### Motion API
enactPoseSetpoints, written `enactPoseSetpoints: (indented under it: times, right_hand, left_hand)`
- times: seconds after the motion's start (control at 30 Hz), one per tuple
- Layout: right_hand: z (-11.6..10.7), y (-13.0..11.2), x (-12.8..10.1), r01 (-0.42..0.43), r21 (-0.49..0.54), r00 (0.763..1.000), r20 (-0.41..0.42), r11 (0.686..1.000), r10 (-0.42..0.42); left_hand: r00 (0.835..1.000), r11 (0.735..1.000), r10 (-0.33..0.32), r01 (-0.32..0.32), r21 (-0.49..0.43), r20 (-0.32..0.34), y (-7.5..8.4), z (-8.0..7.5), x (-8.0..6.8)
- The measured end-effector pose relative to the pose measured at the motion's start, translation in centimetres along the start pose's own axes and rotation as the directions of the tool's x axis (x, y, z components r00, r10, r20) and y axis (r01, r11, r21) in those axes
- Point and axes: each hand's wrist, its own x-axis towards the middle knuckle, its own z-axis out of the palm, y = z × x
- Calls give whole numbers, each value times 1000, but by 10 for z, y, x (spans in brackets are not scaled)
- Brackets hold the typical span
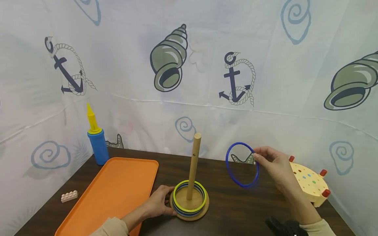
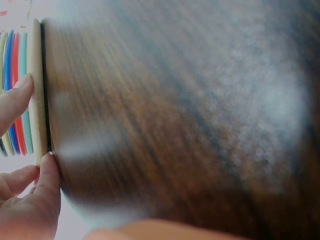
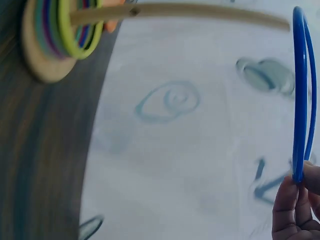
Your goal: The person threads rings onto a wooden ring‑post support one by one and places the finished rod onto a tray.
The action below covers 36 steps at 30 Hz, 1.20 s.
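A wooden ring stand (image 1: 193, 170) with an upright peg and round base has several colored rings stacked around the peg, a yellow-green ring (image 1: 176, 203) uppermost. My left hand (image 1: 157, 202) holds the left edge of the base; in the left wrist view its fingertips (image 2: 47, 172) and thumb touch the wooden base (image 2: 37, 115). Out to the right of the peg, my right hand (image 1: 273, 164) pinches a blue ring (image 1: 228, 160) by its edge and holds it upright in the air. In the right wrist view the blue ring (image 3: 300, 95) appears nearly edge-on, apart from the peg tip.
An orange tray (image 1: 118, 190) lies left of the stand. Beyond it are a pale pink toy brick (image 1: 69, 196) and a blue hand pump (image 1: 98, 147) with a yellow nozzle. A cream pegged toy (image 1: 310, 180) sits at the right. A printed curtain (image 1: 133, 124) hangs behind the table.
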Motion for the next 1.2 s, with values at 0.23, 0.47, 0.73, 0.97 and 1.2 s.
enactPoseSetpoints:
  times: [0.23, 0.47, 0.73, 0.97, 1.2]
  right_hand:
    - [32, -38, 20, 8, 136, 997, 70, 991, -17]
    - [63, -58, 35, 23, 184, 992, 121, 983, -46]
    - [90, -52, 45, 20, 215, 983, 176, 976, -59]
    - [103, -42, 45, -16, 241, 983, 184, 970, -29]
    - [109, -32, 40, -22, 206, 982, 189, 978, -18]
  left_hand:
    - [1000, 1000, 1, -1, 0, -11, 1, 0, 0]
    - [1000, 1000, -3, 3, -2, -14, 2, 0, 0]
    - [1000, 1000, -2, 2, 0, -8, 2, -1, -1]
    - [1000, 1000, -2, 2, 12, -13, 1, -1, 0]
    - [1000, 1000, 5, -4, 21, -16, -2, 0, 0]
